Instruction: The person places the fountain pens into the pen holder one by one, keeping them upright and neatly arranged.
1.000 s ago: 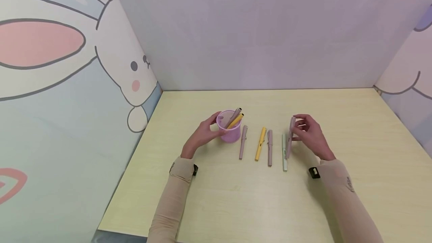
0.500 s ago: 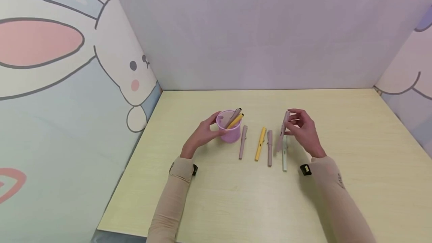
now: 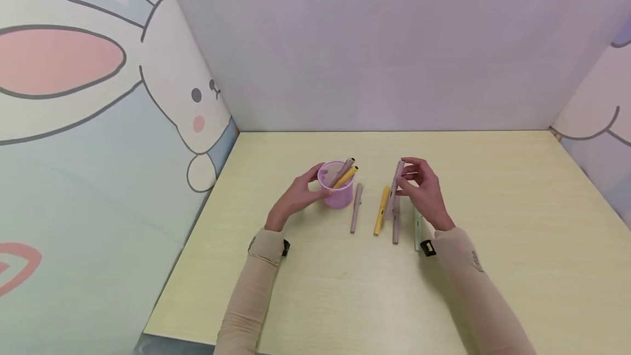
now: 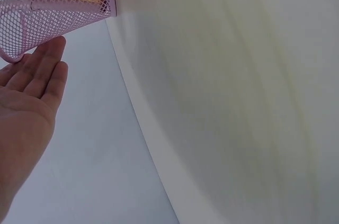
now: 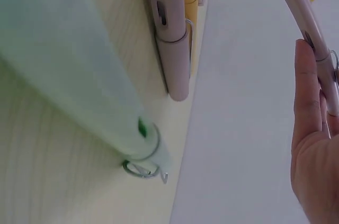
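Observation:
My left hand [image 3: 298, 197] holds a pink mesh pen cup [image 3: 338, 198], thumb at the near rim and fingers at its left side. A mauve pen [image 3: 347, 165] and a yellow pen [image 3: 346, 177] lean inside it. My right hand [image 3: 425, 189] pinches another mauve fountain pen [image 3: 399, 171] near its upper end, tilted and raised over the row of pens. In the right wrist view that held pen [image 5: 301, 9] runs up past the fingers. Below it on the table lie a yellow pen [image 3: 379, 218] and a mauve pen [image 3: 396, 230], partly covered in the head view.
Beside the cup lies one more mauve pen [image 3: 356, 211]. A mint green pen [image 3: 417, 232] lies under the right wrist. The pale wood table [image 3: 315, 295] meets a grey back wall [image 3: 384, 59] and a rabbit-printed side wall [image 3: 89, 179].
My right hand has moved left with the mauve pen, from over the mint green pen to over the yellow and mauve ones. My left hand and the cup stay put.

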`<state>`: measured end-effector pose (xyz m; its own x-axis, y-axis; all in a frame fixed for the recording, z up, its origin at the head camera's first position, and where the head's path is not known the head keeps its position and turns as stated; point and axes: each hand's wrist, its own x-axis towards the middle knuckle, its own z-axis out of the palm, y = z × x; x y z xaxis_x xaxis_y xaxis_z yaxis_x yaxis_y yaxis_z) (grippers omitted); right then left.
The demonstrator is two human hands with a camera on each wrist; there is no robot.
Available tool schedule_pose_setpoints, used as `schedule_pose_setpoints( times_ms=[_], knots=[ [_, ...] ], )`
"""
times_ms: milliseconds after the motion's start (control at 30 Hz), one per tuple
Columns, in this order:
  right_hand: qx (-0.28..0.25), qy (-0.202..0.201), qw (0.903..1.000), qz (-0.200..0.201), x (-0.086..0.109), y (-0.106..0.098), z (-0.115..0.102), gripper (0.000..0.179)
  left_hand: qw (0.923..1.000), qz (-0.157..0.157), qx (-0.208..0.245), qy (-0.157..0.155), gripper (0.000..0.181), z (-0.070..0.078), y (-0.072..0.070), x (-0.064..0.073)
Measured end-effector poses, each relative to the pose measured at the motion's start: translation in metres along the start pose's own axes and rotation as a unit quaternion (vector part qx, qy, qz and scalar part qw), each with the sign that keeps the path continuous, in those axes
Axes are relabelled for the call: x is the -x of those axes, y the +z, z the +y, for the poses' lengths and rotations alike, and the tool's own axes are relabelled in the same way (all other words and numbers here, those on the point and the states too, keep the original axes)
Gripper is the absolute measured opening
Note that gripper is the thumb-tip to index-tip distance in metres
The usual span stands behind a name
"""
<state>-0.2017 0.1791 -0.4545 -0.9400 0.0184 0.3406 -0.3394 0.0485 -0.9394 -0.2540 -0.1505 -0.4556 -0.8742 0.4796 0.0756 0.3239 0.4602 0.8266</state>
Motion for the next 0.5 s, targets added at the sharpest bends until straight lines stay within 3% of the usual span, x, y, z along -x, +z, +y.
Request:
schedule_pose_setpoints(
  times_ms=[300,500],
  knots=[
    [-0.024,-0.032,0.9992,0.008,0.002,0.02,-0.032,0.045,1.0,-0.001,0.0,0.001,0.078,0.0,0.0,-0.001],
    [-0.021,-0.036,0.9991,0.007,0.001,0.03,-0.029,0.046,1.0,-0.002,0.0,-0.001,0.078,0.001,0.0,-0.001]
  ],
)
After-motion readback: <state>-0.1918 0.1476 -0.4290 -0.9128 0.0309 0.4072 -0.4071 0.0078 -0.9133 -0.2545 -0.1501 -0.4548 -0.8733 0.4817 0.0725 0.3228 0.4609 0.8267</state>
